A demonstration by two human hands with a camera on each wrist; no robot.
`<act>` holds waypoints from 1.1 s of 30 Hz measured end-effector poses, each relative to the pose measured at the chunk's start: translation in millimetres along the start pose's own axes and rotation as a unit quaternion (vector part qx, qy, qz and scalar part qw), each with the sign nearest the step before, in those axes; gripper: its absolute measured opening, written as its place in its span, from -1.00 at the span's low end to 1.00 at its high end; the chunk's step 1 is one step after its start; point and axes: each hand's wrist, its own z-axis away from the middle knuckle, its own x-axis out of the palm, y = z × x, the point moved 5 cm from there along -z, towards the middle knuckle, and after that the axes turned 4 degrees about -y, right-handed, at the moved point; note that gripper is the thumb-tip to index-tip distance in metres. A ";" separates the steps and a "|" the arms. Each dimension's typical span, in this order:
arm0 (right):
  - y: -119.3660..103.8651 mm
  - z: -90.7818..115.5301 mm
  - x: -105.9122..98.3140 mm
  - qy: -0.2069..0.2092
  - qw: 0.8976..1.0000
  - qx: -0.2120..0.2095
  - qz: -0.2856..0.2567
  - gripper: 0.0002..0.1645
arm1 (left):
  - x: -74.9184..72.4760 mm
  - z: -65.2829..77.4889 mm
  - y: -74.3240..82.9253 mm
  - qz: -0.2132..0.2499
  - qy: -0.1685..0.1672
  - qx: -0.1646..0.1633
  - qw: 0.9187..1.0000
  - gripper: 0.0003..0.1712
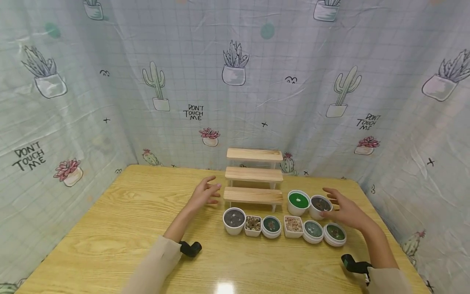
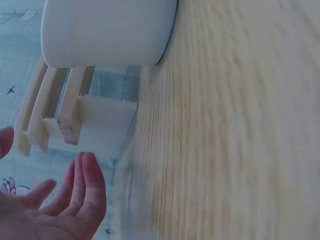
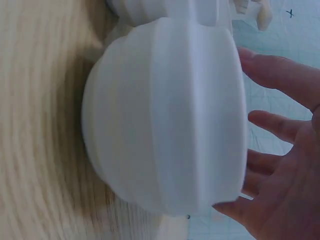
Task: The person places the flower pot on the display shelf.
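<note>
Six white pots line the desk; behind them, right hand, fingers apart, flanks a rear dark-filled pot, contact unclear; left hand, fingers apart, beside three-tier wooden stand; arranging pots on it judged not begun

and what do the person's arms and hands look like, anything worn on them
The left hand and right hand are bare, with no gloves. Plain, light beige sleeves, left and right, end on the forearms. By each cuff sits a small black device, left and right, with a rounded, angled body. No cables are visible.
</note>
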 end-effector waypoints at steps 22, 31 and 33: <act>16.2 -6.2 9.7 0.003 0.997 -0.009 -0.078 0.08 | 28.5 -5.5 -33.5 0.077 -0.109 0.010 0.991 -0.12; 20.4 -10.1 11.2 0.004 0.997 -0.016 -0.080 0.04 | 28.2 -6.1 -36.9 0.085 -0.093 0.009 0.992 -0.14; 21.3 -11.5 11.4 0.005 0.997 -0.017 -0.081 0.01 | 27.6 -4.8 -36.2 0.086 -0.092 0.010 0.992 -0.14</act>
